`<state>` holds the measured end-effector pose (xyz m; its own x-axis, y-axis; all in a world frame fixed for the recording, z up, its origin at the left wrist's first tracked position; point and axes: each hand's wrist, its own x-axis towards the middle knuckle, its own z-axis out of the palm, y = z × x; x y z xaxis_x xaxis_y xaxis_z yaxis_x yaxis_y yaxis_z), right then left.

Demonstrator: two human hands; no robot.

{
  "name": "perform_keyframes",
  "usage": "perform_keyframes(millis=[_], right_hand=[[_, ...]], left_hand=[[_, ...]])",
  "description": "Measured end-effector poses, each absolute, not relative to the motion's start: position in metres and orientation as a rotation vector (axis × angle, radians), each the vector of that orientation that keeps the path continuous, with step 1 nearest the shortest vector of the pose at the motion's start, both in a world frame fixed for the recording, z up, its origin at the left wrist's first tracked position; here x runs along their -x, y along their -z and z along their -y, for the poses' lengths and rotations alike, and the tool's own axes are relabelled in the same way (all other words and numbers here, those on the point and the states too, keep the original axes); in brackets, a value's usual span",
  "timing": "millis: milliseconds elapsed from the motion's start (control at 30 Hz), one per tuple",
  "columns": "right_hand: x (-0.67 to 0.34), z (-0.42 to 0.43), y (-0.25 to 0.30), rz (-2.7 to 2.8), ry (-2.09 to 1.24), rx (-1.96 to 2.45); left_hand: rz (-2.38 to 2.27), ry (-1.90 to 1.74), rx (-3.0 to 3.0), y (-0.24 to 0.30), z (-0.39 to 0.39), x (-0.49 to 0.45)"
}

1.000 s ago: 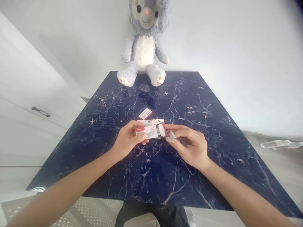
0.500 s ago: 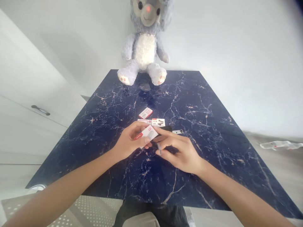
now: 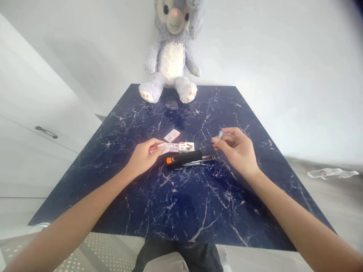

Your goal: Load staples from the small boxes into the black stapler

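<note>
My left hand (image 3: 144, 155) pinches a small red-and-white staple box (image 3: 162, 149) left of the stapler. Between the thumb and fingers of my right hand (image 3: 240, 152) is a small grey strip of staples (image 3: 221, 135), held above the table on the right. A black stapler (image 3: 185, 158) with an orange end lies between the hands, touched by neither. Its metal tray (image 3: 208, 158) sticks out toward the right. Just behind the stapler lies a white box with a stapler picture (image 3: 186, 146); the held box partly covers its left end.
Another small red-and-white box (image 3: 172, 135) lies farther back. A grey plush toy (image 3: 171, 62) sits at the far edge of the dark blue marbled table (image 3: 176, 211). Clear plastic wrapping (image 3: 331, 173) is on the right, beyond the table. White cabinet doors (image 3: 25, 158) stand at left.
My hands have drawn apart: the left went left with the staple box, the right went right and away from me with the staples. The stapler between them has come into full view.
</note>
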<state>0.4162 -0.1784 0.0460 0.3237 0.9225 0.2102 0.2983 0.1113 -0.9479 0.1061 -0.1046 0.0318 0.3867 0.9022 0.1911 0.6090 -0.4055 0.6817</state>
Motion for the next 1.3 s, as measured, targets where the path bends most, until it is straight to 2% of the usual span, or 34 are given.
perform_keyframes(millis=[100,200,367,700,867,1300], right_hand=[[-0.432,0.177,-0.035,1.148,-0.816,1.449],[-0.438,0.18,-0.029,1.144,-0.914,1.449],[-0.433,0.186,-0.032,1.318,-0.939,1.517],[-0.43,0.188,-0.034,1.784,-0.586,1.535],[-0.426,0.19,-0.034,1.965,-0.606,1.465],[-0.423,0.189,-0.035,1.923,-0.686,1.558]], left_hand=[[-1.291,-0.726,-2.393,-0.028,0.105,-0.108],[-1.232,-0.862,-2.562,-0.026,0.107,-0.111],[-1.102,-1.005,-2.536,-0.027,0.11,-0.111],[-1.029,-0.984,-2.469,-0.031,0.119,-0.114],[-1.102,-0.925,-2.448,-0.03,0.119,-0.113],[-1.126,-0.873,-2.394,-0.027,0.12,-0.114]])
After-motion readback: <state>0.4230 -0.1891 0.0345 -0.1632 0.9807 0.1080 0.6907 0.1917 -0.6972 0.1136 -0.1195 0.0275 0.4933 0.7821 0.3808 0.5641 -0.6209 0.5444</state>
